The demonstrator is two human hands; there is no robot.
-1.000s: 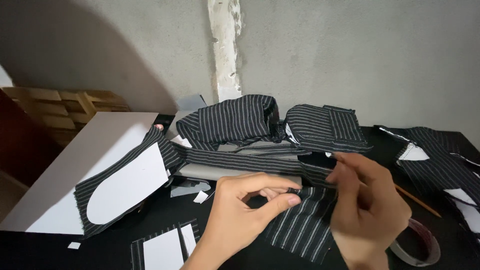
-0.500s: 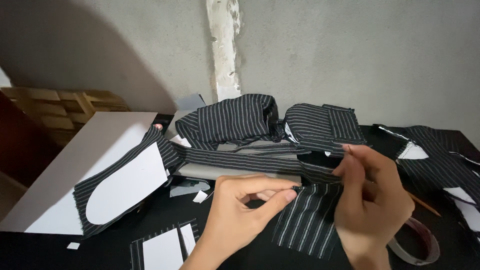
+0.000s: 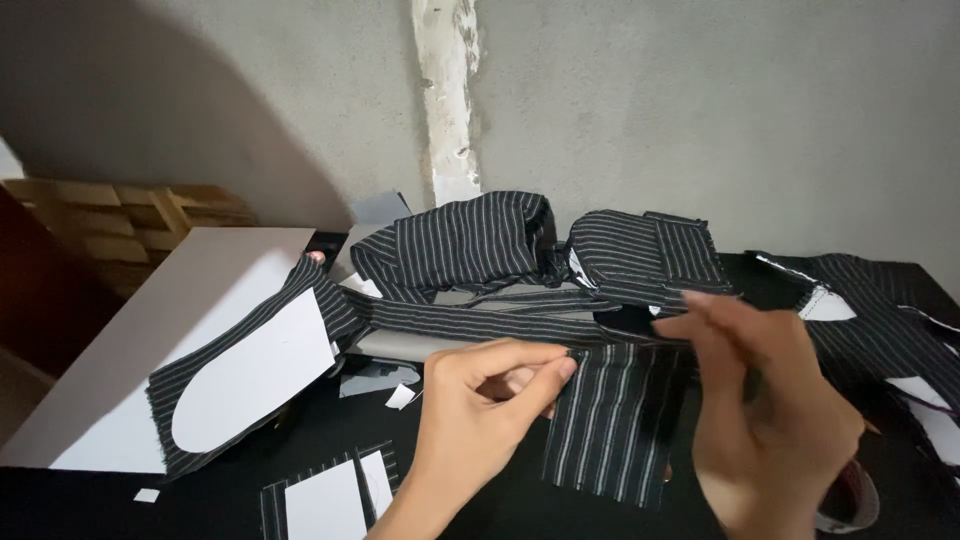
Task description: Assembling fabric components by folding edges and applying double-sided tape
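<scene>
Pinching striped fabric piece top edge, left hand fingers curled, right hand fingers loosely spread, grasp unclear

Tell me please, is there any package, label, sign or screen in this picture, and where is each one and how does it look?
None of these is in view. The white shapes are plain pieces with no print:
White rounded piece: lies on striped fabric, left of the left hand.
White board: flat, far left, slanting.
Two white rectangles: bottom, on a striped scrap.
Striped fabric panel: black with white stripes, held between the left hand and the right hand.
</scene>
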